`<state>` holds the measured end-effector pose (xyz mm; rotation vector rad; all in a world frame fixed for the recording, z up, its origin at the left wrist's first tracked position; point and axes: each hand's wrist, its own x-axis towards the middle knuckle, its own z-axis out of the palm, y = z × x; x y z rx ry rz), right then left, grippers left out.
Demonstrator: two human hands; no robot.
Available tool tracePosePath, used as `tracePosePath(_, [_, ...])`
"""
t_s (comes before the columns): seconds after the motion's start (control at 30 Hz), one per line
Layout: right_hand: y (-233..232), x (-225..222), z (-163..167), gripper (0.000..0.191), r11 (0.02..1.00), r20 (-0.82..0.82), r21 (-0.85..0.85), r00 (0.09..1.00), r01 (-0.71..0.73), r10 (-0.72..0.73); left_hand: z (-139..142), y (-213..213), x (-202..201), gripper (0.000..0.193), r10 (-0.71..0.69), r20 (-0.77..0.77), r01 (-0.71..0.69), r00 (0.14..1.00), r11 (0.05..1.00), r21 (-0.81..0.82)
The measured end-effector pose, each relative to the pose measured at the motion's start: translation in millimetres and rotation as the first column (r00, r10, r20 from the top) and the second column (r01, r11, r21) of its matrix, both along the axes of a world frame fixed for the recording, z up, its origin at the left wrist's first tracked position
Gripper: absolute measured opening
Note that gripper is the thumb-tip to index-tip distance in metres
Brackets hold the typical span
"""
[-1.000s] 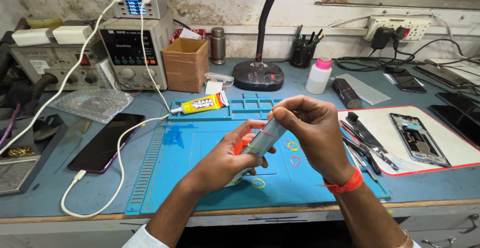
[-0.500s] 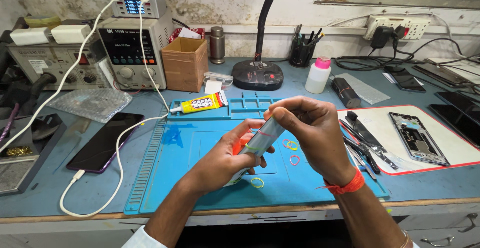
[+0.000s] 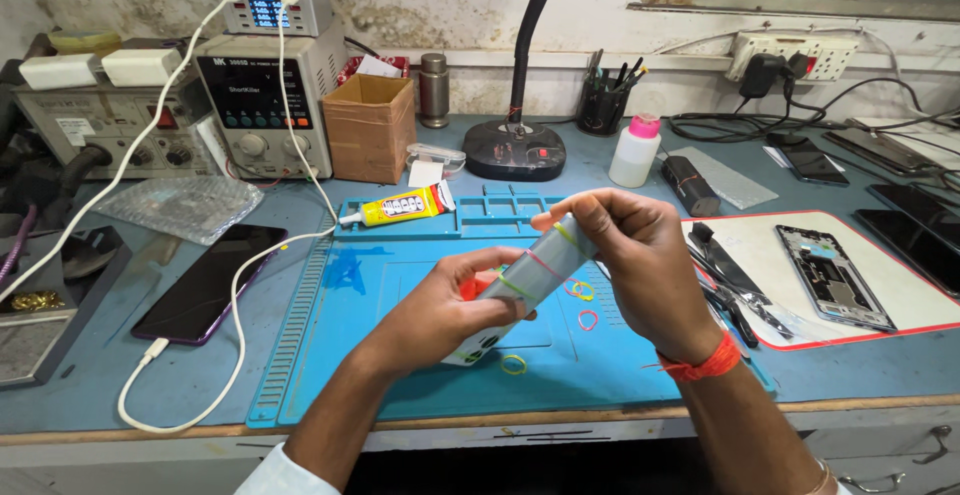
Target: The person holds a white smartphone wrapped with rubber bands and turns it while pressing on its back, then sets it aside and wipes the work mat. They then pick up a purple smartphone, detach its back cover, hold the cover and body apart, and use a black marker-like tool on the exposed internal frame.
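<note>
Tilting up to the right above the blue mat (image 3: 400, 375), a grey phone (image 3: 525, 275) sits between both hands, wrapped crosswise by thin coloured bands. The left hand (image 3: 445, 305) grips its lower end, fingers curled under and thumb on top. The right hand (image 3: 640, 255) closes over the upper end, fingertips pinched on the top edge; a red thread circles that wrist. Loose rubber bands (image 3: 580, 295) in yellow, pink and green lie on the mat just below and right of the phone. At the mat's far edge rests a yellow glue tube (image 3: 400, 205), nozzle pointing left. Left of the mat a dark phone (image 3: 210, 285) lies face up with a white cable (image 3: 235, 345) looping beside it, and a bubble-wrap bag (image 3: 180, 205) sits just beyond. Farther left and back stand a power supply (image 3: 262, 105) and a cardboard box (image 3: 370, 125). Right of the hands, a white pad (image 3: 900, 305) holds an opened phone frame (image 3: 830, 275) and some tools. A black lamp (image 3: 515, 145), a pen cup (image 3: 602, 105) and a white bottle (image 3: 636, 150) stand along the far side
</note>
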<state>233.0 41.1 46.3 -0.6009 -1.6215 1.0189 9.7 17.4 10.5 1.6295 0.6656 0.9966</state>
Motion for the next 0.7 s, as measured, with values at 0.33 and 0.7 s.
tracePosePath(0.33, [-9, 41, -31, 0.035, 0.996, 0.254, -0.089, 0.966, -0.031, 0.053, 39, -8, -20, 0.042, 0.313, -0.654, -0.005, 0.688, 0.904, 0.428])
tracePosePath(0.7, [-4, 50, -59, 0.035, 0.959, 0.225, -0.279, 0.968, -0.047, 0.113, 28, -12, -9, 0.039, 0.479, -0.668, -0.085, 0.569, 0.842, 0.532])
